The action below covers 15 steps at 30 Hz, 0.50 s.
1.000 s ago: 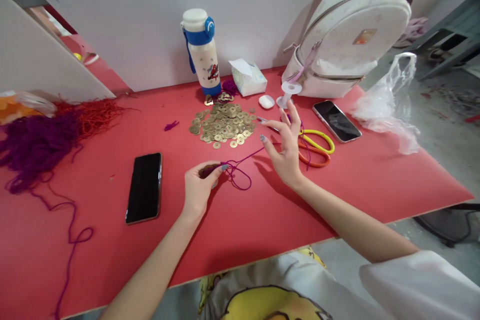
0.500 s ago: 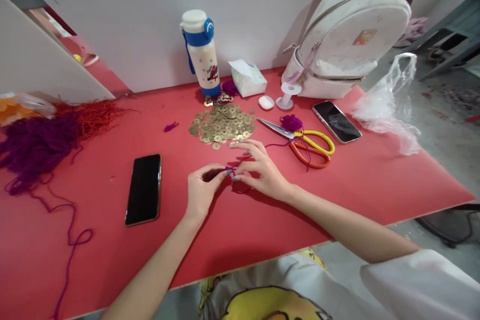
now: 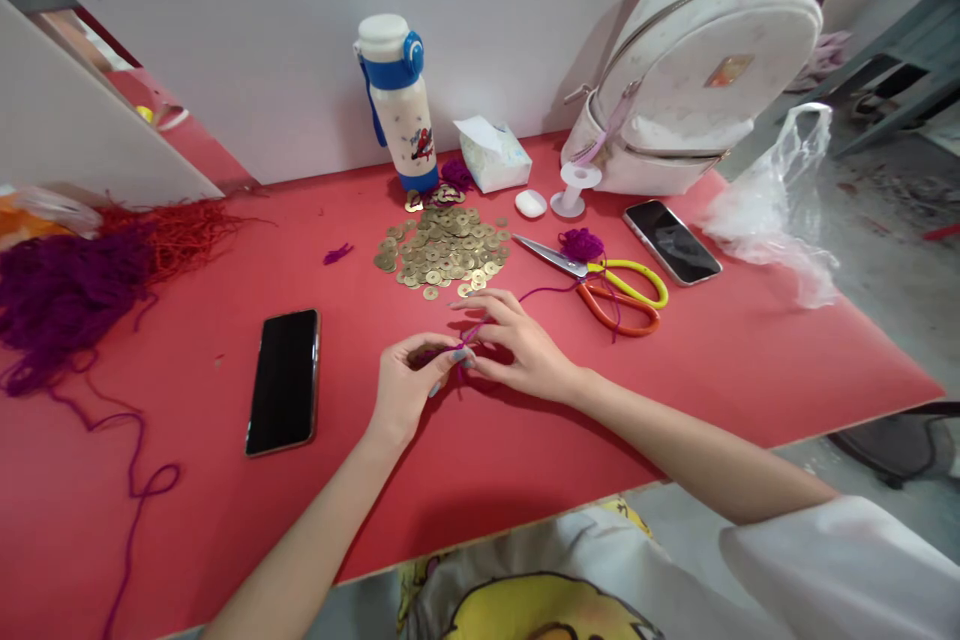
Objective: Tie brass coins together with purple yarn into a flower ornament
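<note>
At the middle of the red table, my left hand point(image 3: 409, 385) is closed, thumb and fingers pinching purple yarn point(image 3: 471, 332). Something dark, perhaps coins, sits partly hidden in its curled fingers. My right hand point(image 3: 521, 345) meets it from the right, its thumb and a finger pinched on the same yarn at the left fingertips. From there the strand runs right toward a small purple yarn ball point(image 3: 581, 244) beside scissors point(image 3: 600, 280) with yellow and orange handles. Just beyond my hands lies a pile of brass coins point(image 3: 450, 248) with holes.
A phone point(image 3: 283, 382) lies left of my hands; another phone point(image 3: 673, 241) is at right. Behind stand a bottle point(image 3: 405, 120), a tissue pack point(image 3: 495, 158), a white spool point(image 3: 576, 190) and a backpack point(image 3: 705, 70). Purple yarn point(image 3: 67, 290) heaps at far left, a plastic bag point(image 3: 780, 210) at right.
The right thumb and finger have come in to the left fingertips. The purple loop that hung below them has shrunk to a short end.
</note>
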Available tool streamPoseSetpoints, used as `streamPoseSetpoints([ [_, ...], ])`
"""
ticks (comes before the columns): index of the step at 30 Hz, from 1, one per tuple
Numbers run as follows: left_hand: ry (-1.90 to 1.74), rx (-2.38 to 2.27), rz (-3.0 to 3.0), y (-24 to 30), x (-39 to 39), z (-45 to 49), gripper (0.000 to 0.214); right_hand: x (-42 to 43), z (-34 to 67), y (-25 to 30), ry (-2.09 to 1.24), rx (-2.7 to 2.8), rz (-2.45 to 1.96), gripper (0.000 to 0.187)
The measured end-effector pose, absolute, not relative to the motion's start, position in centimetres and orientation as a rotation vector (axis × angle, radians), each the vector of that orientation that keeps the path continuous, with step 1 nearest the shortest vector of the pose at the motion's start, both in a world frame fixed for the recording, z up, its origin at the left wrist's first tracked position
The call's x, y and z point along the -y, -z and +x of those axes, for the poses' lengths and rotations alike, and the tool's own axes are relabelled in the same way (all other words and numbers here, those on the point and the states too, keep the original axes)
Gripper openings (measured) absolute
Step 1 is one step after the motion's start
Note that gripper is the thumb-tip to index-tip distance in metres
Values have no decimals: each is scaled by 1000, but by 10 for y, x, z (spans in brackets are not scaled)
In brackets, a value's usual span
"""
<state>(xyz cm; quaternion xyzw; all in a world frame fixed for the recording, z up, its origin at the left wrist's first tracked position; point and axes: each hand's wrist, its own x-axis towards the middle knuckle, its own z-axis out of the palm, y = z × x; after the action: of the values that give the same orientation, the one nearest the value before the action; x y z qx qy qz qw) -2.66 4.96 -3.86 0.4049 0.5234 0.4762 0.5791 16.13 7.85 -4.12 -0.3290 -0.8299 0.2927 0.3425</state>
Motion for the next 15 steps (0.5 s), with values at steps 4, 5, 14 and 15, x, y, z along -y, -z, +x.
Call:
streamPoseSetpoints([
  [4,-1121,-1310,1015,32,-51,-26,19,-78,161,35,-990,1989,-780,32],
  [5,-1117,-1327,1037,30,-51,-26,18,-78,161,34,-1075,1923,-768,31],
  [14,-1034,-1352,1266,29,-49,-21,9,-81,163,36,-1154,1519,-932,32],
  [15,-1024,-1359,1283,29,-49,-22,8,-81,163,35,-1151,1510,-946,33],
])
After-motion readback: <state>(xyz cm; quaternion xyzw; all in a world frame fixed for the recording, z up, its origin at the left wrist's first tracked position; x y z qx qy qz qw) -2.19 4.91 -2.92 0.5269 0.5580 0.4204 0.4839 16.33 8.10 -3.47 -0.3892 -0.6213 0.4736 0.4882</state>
